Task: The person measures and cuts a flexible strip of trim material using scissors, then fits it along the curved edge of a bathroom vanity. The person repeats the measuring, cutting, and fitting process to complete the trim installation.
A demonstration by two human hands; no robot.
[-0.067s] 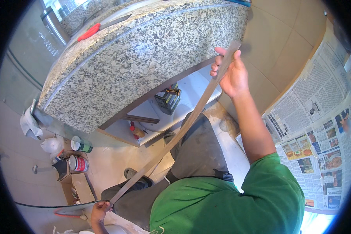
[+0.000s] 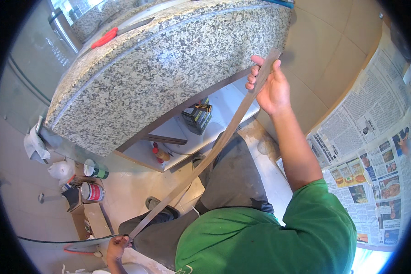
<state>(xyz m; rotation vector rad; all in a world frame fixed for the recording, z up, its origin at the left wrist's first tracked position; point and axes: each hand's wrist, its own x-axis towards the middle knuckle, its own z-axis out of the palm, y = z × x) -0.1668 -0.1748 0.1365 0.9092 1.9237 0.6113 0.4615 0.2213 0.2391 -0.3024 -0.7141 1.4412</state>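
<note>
A long, thin brown wood-grain strip (image 2: 208, 160) runs slantwise across my lap, from low left to upper right. My left hand (image 2: 118, 245) pinches its lower end between thumb and fingers. Near the upper end my right hand (image 2: 273, 86) holds it palm up, the thumb on one side and curled fingers on the other. That upper end overlaps the edge of the speckled granite counter front (image 2: 160, 86) in the view; whether they touch I cannot tell. Beneath the counter is an open white cabinet (image 2: 226, 102) with a brown frame.
In the cabinet are a dark metal can (image 2: 196, 119), a brown bar (image 2: 164, 139) and a small red-capped bottle (image 2: 160, 154). A red-handled knife (image 2: 106, 38) lies on the counter. Paint cans (image 2: 92, 192) and a cardboard box (image 2: 96, 219) stand left. Newspaper (image 2: 365, 150) covers a surface at right.
</note>
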